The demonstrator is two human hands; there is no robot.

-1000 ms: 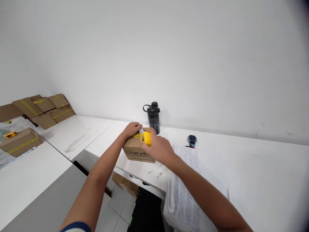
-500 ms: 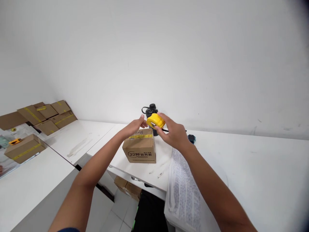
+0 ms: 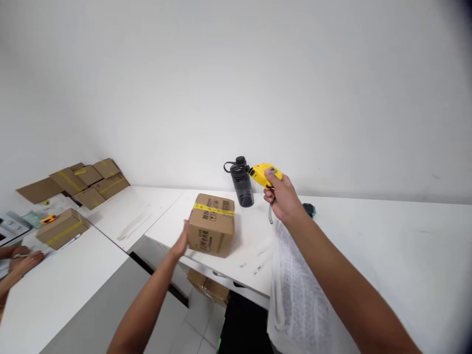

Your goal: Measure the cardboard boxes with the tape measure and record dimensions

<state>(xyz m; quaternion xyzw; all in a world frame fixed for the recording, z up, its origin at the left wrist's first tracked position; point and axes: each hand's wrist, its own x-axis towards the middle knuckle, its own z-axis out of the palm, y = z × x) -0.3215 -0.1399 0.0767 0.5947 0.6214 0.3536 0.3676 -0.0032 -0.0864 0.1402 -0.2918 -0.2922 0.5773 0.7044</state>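
Note:
My right hand (image 3: 282,196) is closed around a yellow tape measure (image 3: 266,174), raised above the table, with a grey wrist cord dangling below; no blade is visibly drawn out. Against the left side of a taped cardboard box (image 3: 212,223), my left hand (image 3: 181,239) grips, its thumb up and its other fingers mostly hidden. The box looks slightly blurred and sits at an angle near the table's front edge. Just behind it stands a dark water bottle (image 3: 242,184) with a loop on its lid.
White packing sheet (image 3: 298,290) drapes over the front edge. A small teal-and-black object (image 3: 309,210) lies behind my right forearm. Leftward are stacked cartons (image 3: 88,182), another box (image 3: 62,228), an orange tape measure (image 3: 48,219), and another person's hand (image 3: 29,263).
My left hand has come away from the tape measure and down to the box's left side. The box has turned, showing different faces. My right hand has moved right with the tape measure.

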